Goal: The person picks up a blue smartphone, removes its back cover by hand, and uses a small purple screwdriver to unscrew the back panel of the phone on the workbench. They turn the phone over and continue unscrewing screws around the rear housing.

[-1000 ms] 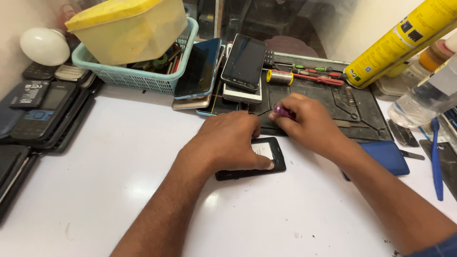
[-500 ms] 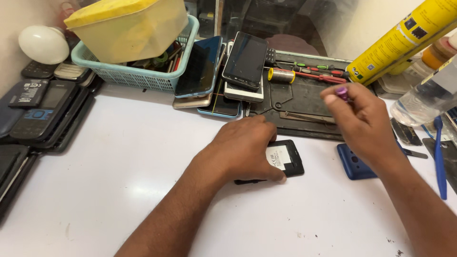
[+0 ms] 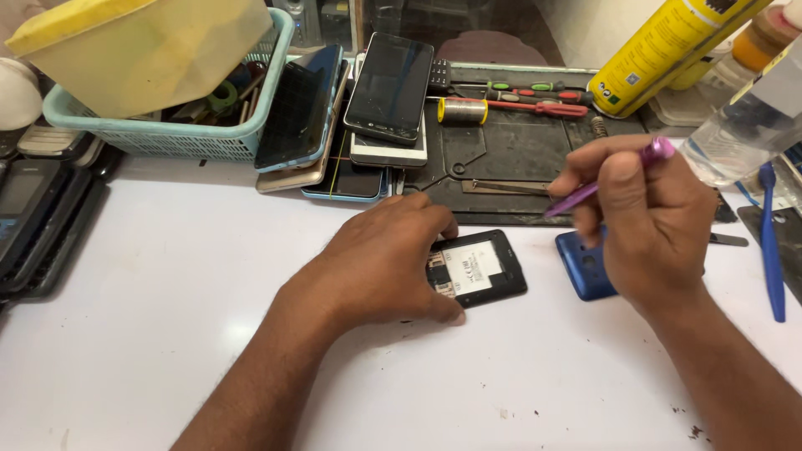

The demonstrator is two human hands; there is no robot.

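A small black phone (image 3: 480,269) lies back-up on the white table (image 3: 167,276), its cover off and a white label showing. My left hand (image 3: 380,255) rests over its left part and pins it down. My right hand (image 3: 647,217) hovers to the right of the phone, fingers closed on a purple screwdriver (image 3: 601,182) whose tip points left over the dark work mat (image 3: 518,154). A blue back cover (image 3: 585,266) lies under my right hand, partly hidden.
Several stacked phones (image 3: 368,108) lean at the back, beside a teal basket (image 3: 167,138) holding a yellow tub. Screwdrivers and a solder spool (image 3: 462,111) lie on the mat. A yellow spray can (image 3: 668,46), clear bottle (image 3: 748,125), blue tool (image 3: 770,242) stand right; old phones (image 3: 38,217) left.
My right hand has lifted the purple screwdriver off the phone and swung right, then come down a little. The phone has slid slightly right under my left hand, and the blue cover shows.
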